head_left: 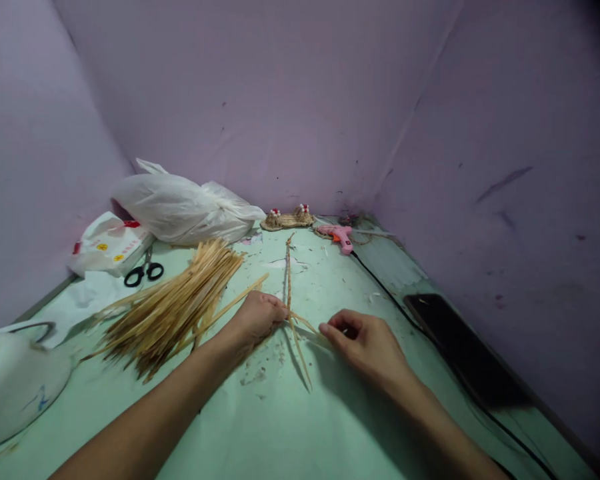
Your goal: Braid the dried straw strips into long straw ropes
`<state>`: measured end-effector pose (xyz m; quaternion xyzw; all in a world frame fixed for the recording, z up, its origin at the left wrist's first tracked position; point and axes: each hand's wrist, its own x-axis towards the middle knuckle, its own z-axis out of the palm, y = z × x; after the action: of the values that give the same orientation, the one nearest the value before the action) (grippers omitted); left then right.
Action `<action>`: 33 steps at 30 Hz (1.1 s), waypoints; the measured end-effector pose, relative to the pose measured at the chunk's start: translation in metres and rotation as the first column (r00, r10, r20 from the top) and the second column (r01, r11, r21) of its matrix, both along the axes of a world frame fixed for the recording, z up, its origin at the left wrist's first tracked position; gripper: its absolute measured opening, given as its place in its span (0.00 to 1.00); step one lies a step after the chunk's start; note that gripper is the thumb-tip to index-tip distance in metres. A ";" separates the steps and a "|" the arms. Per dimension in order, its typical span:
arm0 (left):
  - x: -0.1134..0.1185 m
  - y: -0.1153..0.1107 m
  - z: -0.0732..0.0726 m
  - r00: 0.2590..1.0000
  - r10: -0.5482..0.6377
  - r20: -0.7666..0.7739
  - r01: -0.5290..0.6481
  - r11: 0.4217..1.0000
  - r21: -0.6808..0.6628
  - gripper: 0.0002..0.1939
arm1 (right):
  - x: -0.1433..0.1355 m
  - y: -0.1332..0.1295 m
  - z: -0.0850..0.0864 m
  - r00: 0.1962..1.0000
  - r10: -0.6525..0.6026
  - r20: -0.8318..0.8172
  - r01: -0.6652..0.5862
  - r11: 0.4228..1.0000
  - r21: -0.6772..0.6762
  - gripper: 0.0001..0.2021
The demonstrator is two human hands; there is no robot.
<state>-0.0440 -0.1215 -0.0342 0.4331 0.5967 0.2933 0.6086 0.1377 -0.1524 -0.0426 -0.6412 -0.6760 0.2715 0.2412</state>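
Observation:
A thin straw braid (289,273) runs from the middle of the green table toward the far side. My left hand (263,313) is closed on its near end in a pinch. Below that pinch, loose straw strands spread out, one (301,357) pointing toward me. Another strand (305,321) leads rightward to my right hand (365,340), whose thumb and forefinger are pinched on its end. Left of my left hand lies a large bundle of dry straw strips (180,307), with a single strip (245,293) lying apart from the bundle's edge.
Behind the straw are scissors (145,272), a tissue pack (113,243) and a white plastic bag (190,207). Woven slippers (287,219) and a pink glue gun (337,237) sit at the back. Its black cord (390,290) passes a phone (465,347). A white bowl (20,387) is at left.

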 end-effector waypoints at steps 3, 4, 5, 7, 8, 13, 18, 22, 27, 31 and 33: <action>0.000 0.000 0.002 1.000 -0.005 -0.005 0.005 1.000 0.012 0.05 | 0.001 -0.017 0.000 0.996 0.026 0.083 -0.025 1.000 -0.013 0.11; 0.000 0.000 0.002 1.000 -0.006 -0.006 0.006 1.000 0.010 0.05 | 0.001 -0.021 0.000 0.995 0.030 0.093 -0.030 1.000 -0.005 0.09; 0.000 0.000 0.002 1.000 -0.005 -0.010 0.005 1.000 0.004 0.05 | 0.003 -0.024 -0.001 0.995 0.037 0.097 -0.037 0.999 0.001 0.08; 0.001 0.000 0.002 1.000 -0.003 -0.025 0.003 1.000 -0.007 0.05 | 0.006 -0.028 -0.004 0.994 0.048 0.097 -0.048 0.999 0.001 0.07; 0.002 -0.001 0.002 0.999 -0.002 -0.035 0.002 1.000 -0.007 0.05 | 0.007 -0.030 -0.005 0.994 0.049 0.099 -0.049 0.999 -0.004 0.07; 0.003 -0.001 -0.003 0.998 -0.027 -0.052 0.029 0.999 0.038 0.06 | 0.007 -0.034 -0.007 0.990 0.069 0.125 -0.065 0.997 -0.034 0.08; 0.004 0.001 -0.007 0.997 -0.030 -0.071 0.034 0.998 0.061 0.05 | 0.007 -0.033 -0.004 0.989 0.076 0.124 -0.069 0.996 -0.057 0.07; 0.006 0.000 -0.006 0.996 -0.023 -0.087 0.030 0.997 0.073 0.05 | 0.008 -0.034 -0.004 0.989 0.080 0.128 -0.073 0.996 -0.057 0.06; 0.006 0.000 -0.006 0.998 -0.015 -0.068 0.020 0.997 0.072 0.06 | 0.009 -0.035 -0.005 0.987 0.095 0.132 -0.090 0.995 -0.048 0.06; 0.006 0.001 -0.007 0.997 -0.005 -0.083 0.011 0.998 0.063 0.05 | 0.008 -0.037 -0.006 0.988 0.095 0.124 -0.091 0.995 -0.040 0.06; 0.006 0.001 -0.007 0.996 0.001 -0.087 0.004 0.998 0.061 0.05 | 0.010 -0.037 -0.004 0.989 0.107 0.106 -0.102 0.993 -0.055 0.06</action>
<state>-0.0380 -0.1205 -0.0414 0.4644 0.6130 0.2918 0.5687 0.1479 -0.1893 -0.0465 -0.6244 -0.7140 0.2650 0.1736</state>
